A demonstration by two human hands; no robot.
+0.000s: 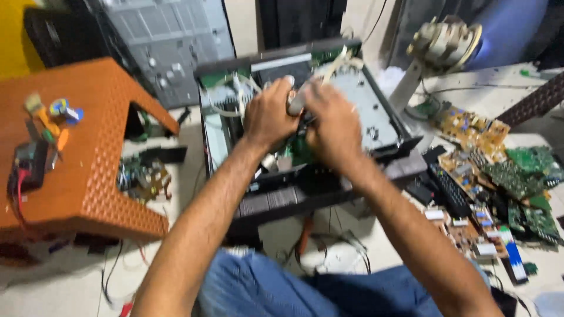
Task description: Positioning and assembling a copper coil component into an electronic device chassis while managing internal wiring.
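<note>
- Both of my hands are down inside an opened black electronics chassis (329, 176) sitting on the floor right in front of me, lid off, with boards and metal showing inside.
- My left hand (271, 114) is curled shut around a light grey cylindrical tool handle (296, 104), which sits over the middle of the chassis, between the two hands.
- My right hand (333, 126) is pressed right up against the left one, fingers folded in toward the same handle. It's motion-blurred, so I can't tell how firmly it's gripping or whether it's just steadying.
- Inside the box, a grey metal plate (367, 103) fills the right part, and there's some green circuit board (302, 147) just under my hands. White flat ribbon cables (226, 105) loop around on the left.
- To the left is an orange plastic stool (88, 170) with a textured top. A few small colourful bits and a black gadget with a red wire (26, 167) sit on it.
- Off to the right on the floor there's a whole heap of loose circuit boards (499, 170), green and yellowish, plus a black remote-like thing (449, 191) near the chassis.
- At the far right stands a beige motor-looking part on a post (440, 44).
- A grey metal panel (170, 41) leans up at the far left.
- My blue jeans (264, 287) are at the near edge.
</note>
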